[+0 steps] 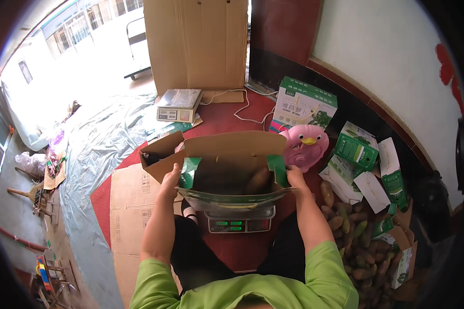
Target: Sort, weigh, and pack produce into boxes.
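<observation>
We see crinkled blue plastic sheeting (80, 193) and a tan straw broom (35, 195) left of our left hand (171, 177), tall brown cardboard (196, 46) beyond.

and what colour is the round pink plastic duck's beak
The beak is yellow, seen best in head view.

- Cannot make out the blurred brown oblong shape (261, 181) inside the open brown cardboard box with green flaps (234, 145).
- Cannot see most fingers of the left bare hand (170, 180), hidden by the box.
- Loses the lime-green fabric shirt (252, 289) at the lower edge.
</observation>
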### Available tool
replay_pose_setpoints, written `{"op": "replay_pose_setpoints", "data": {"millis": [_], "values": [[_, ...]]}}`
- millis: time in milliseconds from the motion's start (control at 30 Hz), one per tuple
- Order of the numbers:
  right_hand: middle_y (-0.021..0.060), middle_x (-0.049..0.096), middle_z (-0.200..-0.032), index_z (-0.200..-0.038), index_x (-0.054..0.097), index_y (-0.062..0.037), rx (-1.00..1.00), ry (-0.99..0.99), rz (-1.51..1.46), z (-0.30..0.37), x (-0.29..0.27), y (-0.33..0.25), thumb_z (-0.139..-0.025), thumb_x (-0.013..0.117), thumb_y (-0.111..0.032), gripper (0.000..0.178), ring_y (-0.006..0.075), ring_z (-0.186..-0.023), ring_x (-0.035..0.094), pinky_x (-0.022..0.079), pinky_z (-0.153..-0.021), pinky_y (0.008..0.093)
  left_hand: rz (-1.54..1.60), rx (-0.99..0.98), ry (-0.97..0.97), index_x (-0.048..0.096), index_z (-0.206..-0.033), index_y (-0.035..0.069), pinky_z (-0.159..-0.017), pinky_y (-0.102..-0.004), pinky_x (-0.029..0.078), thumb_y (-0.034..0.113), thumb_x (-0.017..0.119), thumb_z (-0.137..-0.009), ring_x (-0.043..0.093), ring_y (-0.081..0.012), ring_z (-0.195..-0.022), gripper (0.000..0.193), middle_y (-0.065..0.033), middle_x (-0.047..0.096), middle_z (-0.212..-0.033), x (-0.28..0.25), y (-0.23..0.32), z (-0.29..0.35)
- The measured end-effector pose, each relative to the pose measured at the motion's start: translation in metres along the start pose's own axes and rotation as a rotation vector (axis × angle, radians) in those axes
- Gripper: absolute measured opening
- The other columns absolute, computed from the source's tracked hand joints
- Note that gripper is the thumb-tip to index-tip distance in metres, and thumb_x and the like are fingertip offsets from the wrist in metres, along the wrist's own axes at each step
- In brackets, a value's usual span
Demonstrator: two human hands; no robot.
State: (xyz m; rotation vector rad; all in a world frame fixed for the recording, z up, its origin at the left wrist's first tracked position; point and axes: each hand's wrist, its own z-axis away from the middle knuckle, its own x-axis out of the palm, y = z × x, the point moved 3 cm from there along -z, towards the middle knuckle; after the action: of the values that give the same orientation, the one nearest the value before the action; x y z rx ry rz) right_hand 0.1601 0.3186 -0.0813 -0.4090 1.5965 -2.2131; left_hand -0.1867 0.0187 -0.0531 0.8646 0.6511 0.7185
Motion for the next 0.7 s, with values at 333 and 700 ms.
{"op": "replay_pose_setpoints", "data": {"millis": [333,700], "values": [[0.0161,0.063,-0.104,-0.115,0.055,0.0060,-0.269,-0.039,0.303,0.000,0.124,-0.077,-0.084,0.051,-0.001,0.032,0.0241,-0.091,0.062,0.050,-0.075,0.0327,0.717,0.037,-0.245,0.053,-0.120,0.010,-0.082,-0.0384,0.052,0.052,0.035,-0.095,0.062,-0.0205,-0.093,0.053,-0.0078,0.064,-0.106,-0.119,-0.015,-0.018],[0.0205,0.057,-0.117,-0.120,0.050,-0.0119,-0.012,-0.420,0.382,0.087,0.337,-0.024,-0.082,0.046,-0.011,0.038,0.0363,-0.111,0.053,0.043,-0.093,0.0419,0.353,0.009,0.030,0.052,-0.121,0.020,-0.081,-0.0386,0.037,0.067,0.033,-0.088,0.054,-0.0130,-0.090,0.061,0.0040,0.061,-0.099,-0.350,-0.119,0.113]]}}
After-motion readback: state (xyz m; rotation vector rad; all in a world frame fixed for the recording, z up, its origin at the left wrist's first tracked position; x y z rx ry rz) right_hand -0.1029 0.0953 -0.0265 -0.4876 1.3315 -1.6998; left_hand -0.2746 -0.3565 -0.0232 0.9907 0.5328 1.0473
